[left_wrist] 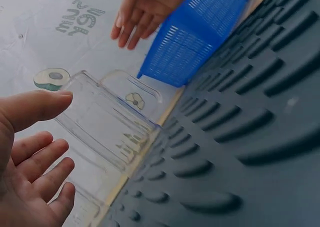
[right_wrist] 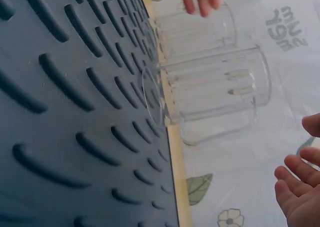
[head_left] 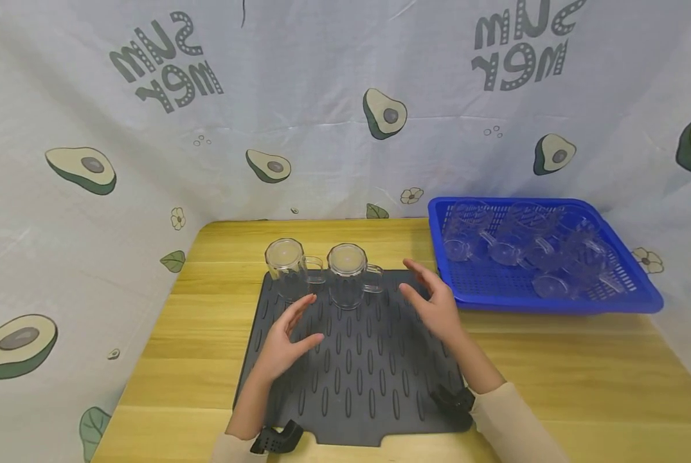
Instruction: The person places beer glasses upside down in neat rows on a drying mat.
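Observation:
Two clear glass mugs stand upside down at the back of a dark ribbed drying mat (head_left: 357, 386), handles toward the right. The left mug (head_left: 287, 270) is beyond my left hand (head_left: 284, 344), which hovers over the mat's left part with relaxed fingers and holds nothing. To its right stands the other mug (head_left: 347, 276), also seen in the right wrist view as the nearer mug (right_wrist: 215, 82). My right hand (head_left: 434, 302) is over the mat's right side, apart from that mug's handle, fingers extended and nothing in them.
A blue plastic basket (head_left: 559, 307) stands at the back right of the wooden table (head_left: 171, 360), close to my right hand. Several clear glass mugs (head_left: 507, 247) lie inside it. A white curtain (head_left: 322, 77) with avocado prints hangs behind and at the sides.

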Demonstrator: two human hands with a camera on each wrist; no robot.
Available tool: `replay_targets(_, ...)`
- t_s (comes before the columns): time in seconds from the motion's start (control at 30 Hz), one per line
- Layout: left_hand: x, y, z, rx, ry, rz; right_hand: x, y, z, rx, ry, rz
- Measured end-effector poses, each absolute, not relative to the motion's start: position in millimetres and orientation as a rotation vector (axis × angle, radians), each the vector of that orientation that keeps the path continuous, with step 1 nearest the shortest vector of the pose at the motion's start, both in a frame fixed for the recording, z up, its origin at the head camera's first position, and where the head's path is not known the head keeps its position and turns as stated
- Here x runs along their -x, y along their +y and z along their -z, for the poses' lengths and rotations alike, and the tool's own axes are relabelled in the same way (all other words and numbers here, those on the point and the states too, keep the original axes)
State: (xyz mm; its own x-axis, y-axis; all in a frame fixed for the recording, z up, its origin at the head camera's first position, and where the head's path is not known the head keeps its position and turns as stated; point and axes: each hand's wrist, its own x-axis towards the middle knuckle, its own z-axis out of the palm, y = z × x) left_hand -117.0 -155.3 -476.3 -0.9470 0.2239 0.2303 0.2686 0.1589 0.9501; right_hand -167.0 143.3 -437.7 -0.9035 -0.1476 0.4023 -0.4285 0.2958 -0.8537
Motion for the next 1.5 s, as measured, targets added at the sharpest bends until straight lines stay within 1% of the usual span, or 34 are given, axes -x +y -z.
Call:
replay_targets(0.1, 108, -159, 485, 0.468, -2.421, 1.893, 163, 153, 438, -0.555, -2.263, -1.629)
replay_targets(0.3, 94, -170, 495, 0.292, -2.585, 1.734, 154, 170, 433, -0.546, -2.216, -1.614)
replay_targets(0.7, 84, -187, 502, 0.094, -2.802, 1.603, 146, 205, 422, -0.38, -2.199, -1.568)
replay_targets(1.07, 76, -190, 510, 0.035, -2.841, 1.54, 145, 238, 421, -0.246, -2.228, -1.468)
replay_targets(1.4, 73, -186, 515, 0.064, -2.901, 1.371, 144, 268, 424, -0.109, -2.275, -1.4)
replay_targets(1.5, 73, -186, 516, 0.075, -2.901, 1.362, 144, 280, 424, -0.031, -2.308, -1.352)
